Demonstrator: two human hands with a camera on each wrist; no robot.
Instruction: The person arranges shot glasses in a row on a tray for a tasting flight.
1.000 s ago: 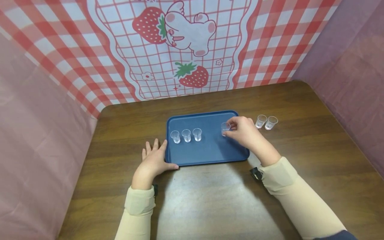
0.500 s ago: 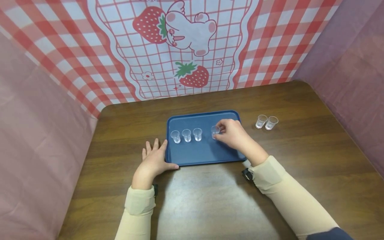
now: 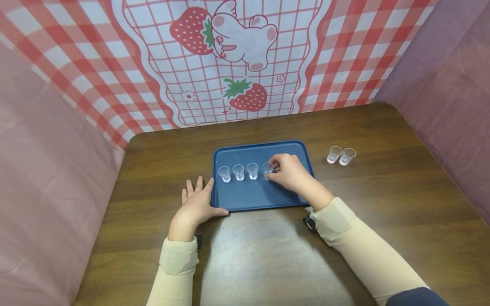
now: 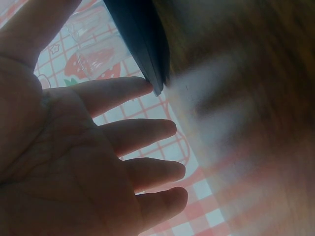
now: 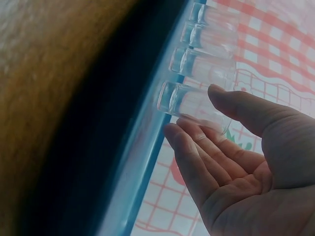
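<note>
Cups (image 3: 239, 173) stood three in a row on the blue tray (image 3: 252, 199); beside them my right hand (image 3: 289, 172) held a fourth cup (image 3: 267, 170) between thumb and fingers. My left hand (image 3: 196, 206), spread wide, touched the tray's left edge.

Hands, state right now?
Left hand: open, fingers spread, touching the blue tray.
Right hand: holding a clear cup between thumb and fingers.
</note>
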